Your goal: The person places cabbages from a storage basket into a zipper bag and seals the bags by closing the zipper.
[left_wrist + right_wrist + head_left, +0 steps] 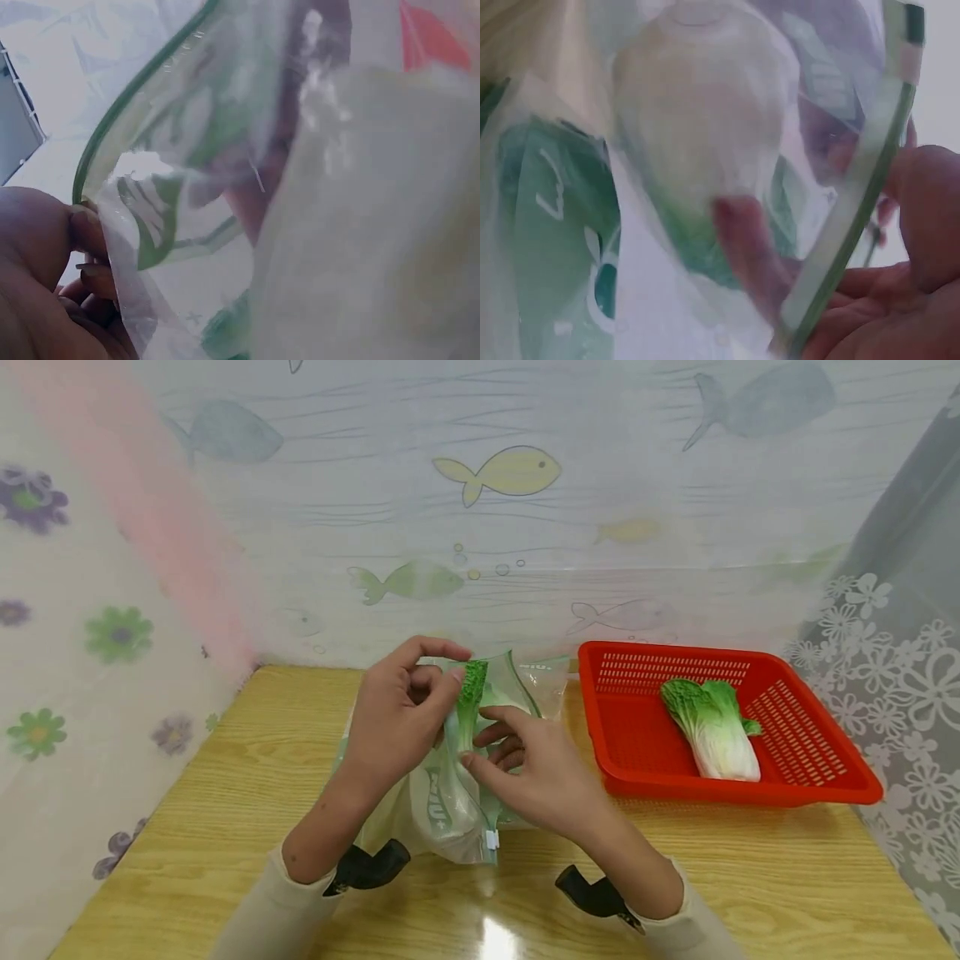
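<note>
A clear zip bag [438, 802] with green print and a white slider stands between the two hands. Inside it is a Chinese cabbage [469, 693], white stem end down in the head view. My left hand [393, 718] pinches the bag's left edge near the top; in the left wrist view its fingers [94, 277] grip the film beside the green zip strip. My right hand [543, 768] holds the opposite edge. In the right wrist view the right hand [900, 300] is at the zip strip [855, 202], one finger showing in front of the cabbage [712, 127].
A red plastic basket [622, 777] stands at the right, with another Chinese cabbage [716, 735] lying in it. More clear bag plastic [551, 681] lies behind the hands on the wooden table [285, 760]. A fish-patterned curtain [375, 485] hangs behind.
</note>
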